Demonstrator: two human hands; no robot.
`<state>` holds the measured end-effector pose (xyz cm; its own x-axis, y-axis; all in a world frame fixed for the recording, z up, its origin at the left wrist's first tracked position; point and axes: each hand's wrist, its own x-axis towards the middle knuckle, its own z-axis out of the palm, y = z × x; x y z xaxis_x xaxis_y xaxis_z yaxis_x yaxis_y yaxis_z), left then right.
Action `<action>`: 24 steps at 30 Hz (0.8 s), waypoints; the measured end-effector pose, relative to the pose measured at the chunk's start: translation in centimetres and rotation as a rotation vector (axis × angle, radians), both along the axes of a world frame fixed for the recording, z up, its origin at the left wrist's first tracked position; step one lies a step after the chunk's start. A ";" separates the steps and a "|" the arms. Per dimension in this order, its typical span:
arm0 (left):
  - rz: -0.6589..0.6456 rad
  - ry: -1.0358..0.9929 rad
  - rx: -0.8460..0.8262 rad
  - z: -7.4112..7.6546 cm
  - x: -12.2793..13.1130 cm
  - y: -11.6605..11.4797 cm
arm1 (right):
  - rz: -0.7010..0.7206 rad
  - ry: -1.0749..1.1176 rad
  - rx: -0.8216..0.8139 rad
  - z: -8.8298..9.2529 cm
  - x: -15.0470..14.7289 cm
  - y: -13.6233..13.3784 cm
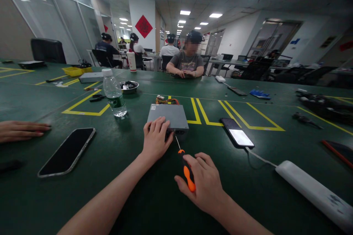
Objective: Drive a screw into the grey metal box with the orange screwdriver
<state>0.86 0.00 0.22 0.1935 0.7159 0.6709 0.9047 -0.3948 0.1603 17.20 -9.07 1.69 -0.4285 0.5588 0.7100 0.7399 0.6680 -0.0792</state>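
A grey metal computer power supply (173,114) lies on the green table, its bundle of coloured wires (167,100) coming out at the far side. My left hand (156,136) grips its near left corner, fingers over the top and thumb at the front face. In my right hand (204,178) is a screwdriver (188,172) with an orange and black handle. Its thin shaft points up and away, and the tip meets the near face of the power supply beside my left thumb. Whether the tip sits in a screw is too small to tell.
Left of my arms lie a dark phone (67,152) and another person's hand (22,131). A water bottle (114,95) stands near a metal bowl (129,87). To the right, a lit phone (237,132) is cabled to a white power strip (311,192). A person (187,62) sits opposite.
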 end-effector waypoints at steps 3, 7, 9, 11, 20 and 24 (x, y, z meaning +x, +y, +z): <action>0.002 0.000 -0.003 0.0 0.0 0.0 | 0.024 0.039 0.040 -0.3 0.0 0.1; 0.003 -0.004 -0.002 0.1 0.0 0.0 | 0.021 -0.019 0.063 -0.3 -0.3 0.0; 0.004 0.003 -0.005 0.1 0.0 -0.1 | 0.013 -0.026 0.038 -0.1 -0.4 -0.1; 0.007 0.009 -0.009 0.1 0.0 -0.1 | 0.018 -0.026 -0.007 0.1 -0.3 -0.2; 0.010 0.016 -0.008 0.0 0.0 0.0 | 0.040 0.065 -0.015 -0.4 0.0 0.0; 0.002 0.010 -0.006 0.1 0.0 -0.1 | 0.032 0.024 -0.004 -0.2 -0.3 -0.1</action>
<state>0.89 -0.08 0.29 0.1985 0.7201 0.6648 0.9071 -0.3918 0.1535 16.87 -9.18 1.46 -0.4290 0.5478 0.7183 0.7164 0.6907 -0.0989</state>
